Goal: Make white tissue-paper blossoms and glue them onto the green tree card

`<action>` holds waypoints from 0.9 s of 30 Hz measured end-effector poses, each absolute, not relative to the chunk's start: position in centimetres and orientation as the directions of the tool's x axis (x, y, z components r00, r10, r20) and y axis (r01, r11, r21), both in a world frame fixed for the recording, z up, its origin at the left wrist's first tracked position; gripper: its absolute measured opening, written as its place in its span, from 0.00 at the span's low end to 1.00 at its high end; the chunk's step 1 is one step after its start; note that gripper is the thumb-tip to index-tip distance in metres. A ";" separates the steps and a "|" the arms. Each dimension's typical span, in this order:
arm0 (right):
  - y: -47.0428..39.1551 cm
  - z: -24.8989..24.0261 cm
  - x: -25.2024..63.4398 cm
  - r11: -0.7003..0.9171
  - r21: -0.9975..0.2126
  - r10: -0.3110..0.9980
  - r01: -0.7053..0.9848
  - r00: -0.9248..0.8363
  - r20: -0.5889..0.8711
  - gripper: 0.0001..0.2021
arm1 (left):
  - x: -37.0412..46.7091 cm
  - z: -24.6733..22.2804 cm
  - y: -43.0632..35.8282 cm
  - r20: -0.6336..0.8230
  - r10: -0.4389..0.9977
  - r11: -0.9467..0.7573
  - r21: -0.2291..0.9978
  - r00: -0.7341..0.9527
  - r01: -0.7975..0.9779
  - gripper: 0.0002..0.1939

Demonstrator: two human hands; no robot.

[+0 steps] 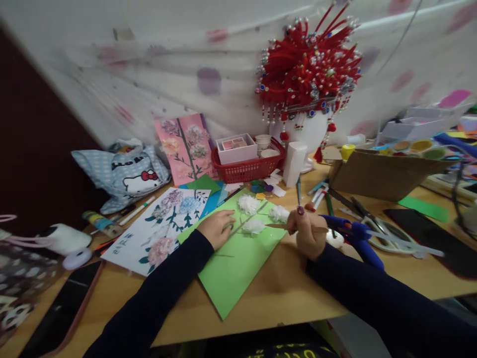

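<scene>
Dark sleeves (154, 293), left fingers (225, 217) loosely bent on green card (238, 278), right fingers (302, 222) pinching pointed stick (276, 226), white flowers (254, 227) between them.

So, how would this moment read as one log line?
left hand: on green sheet | right hand: holding pointed tool | tool tip: near white flower

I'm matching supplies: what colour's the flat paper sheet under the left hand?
Light green sheet; head view.

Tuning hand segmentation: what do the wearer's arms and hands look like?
Both arms: long, dark navy sleeves, left sleeve and right sleeve, plain as far as visible, reaching about the wrists. Left hand and right hand are ungloved. Right thumbnail is dark red; left nails are too small to judge.
</scene>
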State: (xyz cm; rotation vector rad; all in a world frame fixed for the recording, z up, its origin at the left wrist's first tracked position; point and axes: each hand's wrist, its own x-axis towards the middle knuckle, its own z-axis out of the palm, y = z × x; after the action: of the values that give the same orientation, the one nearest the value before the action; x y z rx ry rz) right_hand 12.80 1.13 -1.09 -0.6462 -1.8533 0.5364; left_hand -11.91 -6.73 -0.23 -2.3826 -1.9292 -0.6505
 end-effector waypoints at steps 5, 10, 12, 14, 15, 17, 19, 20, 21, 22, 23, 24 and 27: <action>1.2 -1.5 13.1 0.760 -0.625 0.641 0.177 -0.360 0.678 0.28 | -19.3 6.2 -12.3 0.478 0.858 -0.032 0.413 -0.187 0.910 0.12; 1.5 -1.9 13.2 0.765 -0.601 0.642 0.232 -0.352 0.681 0.29 | -26.3 6.0 -19.2 0.398 0.739 0.325 0.495 -0.543 0.805 0.13; 1.4 -1.8 13.0 0.747 -0.620 0.664 0.238 -0.299 0.685 0.29 | -27.5 4.6 -20.3 0.323 0.762 0.374 0.488 -0.561 0.789 0.12; 1.1 -1.4 12.7 0.737 -0.636 0.676 0.229 -0.262 0.689 0.28 | -27.7 3.3 -20.4 0.279 0.778 0.405 0.463 -0.563 0.789 0.10; 0.9 -1.2 12.6 0.737 -0.638 0.676 0.225 -0.261 0.689 0.29 | -27.6 2.8 -20.1 0.265 0.785 0.419 0.438 -0.560 0.795 0.09; 0.6 -0.7 12.4 0.729 -0.643 0.684 0.234 -0.273 0.676 0.29 | -27.4 2.3 -19.4 0.239 0.793 0.457 0.377 -0.561 0.806 0.09; 0.3 -0.4 12.3 0.707 -0.656 0.707 0.263 -0.273 0.652 0.30 | -27.4 2.2 -18.7 0.217 0.787 0.502 0.320 -0.578 0.804 0.10; 0.3 -0.3 12.3 0.696 -0.664 0.718 0.273 -0.272 0.641 0.30 | -27.5 2.2 -18.4 0.212 0.781 0.521 0.299 -0.587 0.800 0.10; 0.3 -0.3 12.3 0.687 -0.668 0.726 0.285 -0.268 0.633 0.31 | -27.6 2.2 -18.2 0.215 0.776 0.530 0.287 -0.593 0.798 0.09; 0.5 -0.4 12.4 0.684 -0.664 0.729 0.302 -0.265 0.631 0.31 | -27.7 2.2 -18.0 0.219 0.777 0.525 0.290 -0.590 0.800 0.09; 0.7 -0.5 12.5 0.688 -0.653 0.725 0.316 -0.270 0.634 0.31 | -27.8 2.2 -17.9 0.221 0.785 0.507 0.307 -0.579 0.805 0.09; 0.9 -0.7 12.6 0.695 -0.639 0.719 0.330 -0.281 0.636 0.32 | -27.7 2.1 -17.7 0.219 0.799 0.477 0.338 -0.561 0.811 0.09; 1.4 -0.9 12.8 0.714 -0.615 0.700 0.335 -0.316 0.641 0.32 | -26.9 1.7 -17.2 0.188 0.842 0.399 0.416 -0.506 0.817 0.09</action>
State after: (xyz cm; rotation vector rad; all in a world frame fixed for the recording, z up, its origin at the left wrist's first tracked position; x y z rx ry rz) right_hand 12.80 1.40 -0.93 -0.7980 -1.9212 0.4589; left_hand -26.87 -17.17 1.75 -1.5851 -2.6707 -0.7452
